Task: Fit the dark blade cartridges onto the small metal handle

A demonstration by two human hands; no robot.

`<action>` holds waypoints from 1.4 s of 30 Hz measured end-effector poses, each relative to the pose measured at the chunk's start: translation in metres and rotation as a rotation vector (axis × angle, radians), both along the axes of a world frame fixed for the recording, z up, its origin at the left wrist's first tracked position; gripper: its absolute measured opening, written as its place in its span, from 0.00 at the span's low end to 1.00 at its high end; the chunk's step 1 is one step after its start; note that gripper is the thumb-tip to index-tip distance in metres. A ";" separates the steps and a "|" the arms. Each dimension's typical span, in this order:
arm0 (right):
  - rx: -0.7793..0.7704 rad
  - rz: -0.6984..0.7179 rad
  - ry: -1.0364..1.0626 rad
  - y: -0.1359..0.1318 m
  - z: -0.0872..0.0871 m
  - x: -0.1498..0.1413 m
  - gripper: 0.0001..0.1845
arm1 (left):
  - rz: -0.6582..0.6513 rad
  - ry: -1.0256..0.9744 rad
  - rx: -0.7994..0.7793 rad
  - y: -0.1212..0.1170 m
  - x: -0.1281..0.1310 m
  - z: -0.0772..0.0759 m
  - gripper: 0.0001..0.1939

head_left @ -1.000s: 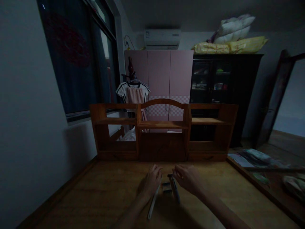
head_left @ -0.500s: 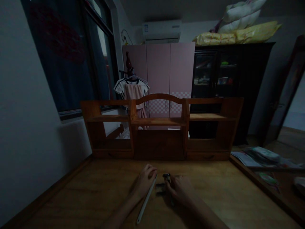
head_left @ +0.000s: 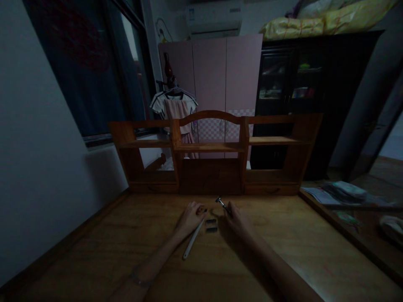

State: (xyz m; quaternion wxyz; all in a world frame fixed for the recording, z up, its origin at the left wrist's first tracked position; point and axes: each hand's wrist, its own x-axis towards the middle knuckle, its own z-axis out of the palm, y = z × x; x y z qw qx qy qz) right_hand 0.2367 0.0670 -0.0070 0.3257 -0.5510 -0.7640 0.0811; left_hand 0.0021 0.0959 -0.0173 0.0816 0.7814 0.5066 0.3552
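My right hand [head_left: 238, 216] is closed around the handle of a T-shaped razor [head_left: 223, 204]. Its shiny head points up and to the left, above the wooden tabletop. Opposite it, my left hand [head_left: 191, 218] has its fingers pinched together, and a small dark piece [head_left: 205, 210] shows at the fingertips; its kind is too small to make out. A long white stick [head_left: 192, 241] with a hole at its near end slants from beneath those fingers toward me. Between the hands, two small dark cartridge-like pieces [head_left: 211, 230] lie one behind the other.
A wooden shelf unit [head_left: 210, 147] stands along the back of the desk [head_left: 151, 268]. A raised wooden edge [head_left: 340, 239] borders the right side, with papers and bags [head_left: 343, 193] beyond it. A white wall [head_left: 50, 176] rises on the left.
The view has tipped downward. My right hand has lifted the razor away from the dark pieces, which now show fully. My left hand remains by the white stick's upper end.
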 end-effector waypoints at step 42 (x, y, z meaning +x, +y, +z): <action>-0.400 0.321 0.581 -0.016 0.025 -0.016 0.27 | -0.439 -1.032 -0.780 -0.018 0.021 0.019 0.19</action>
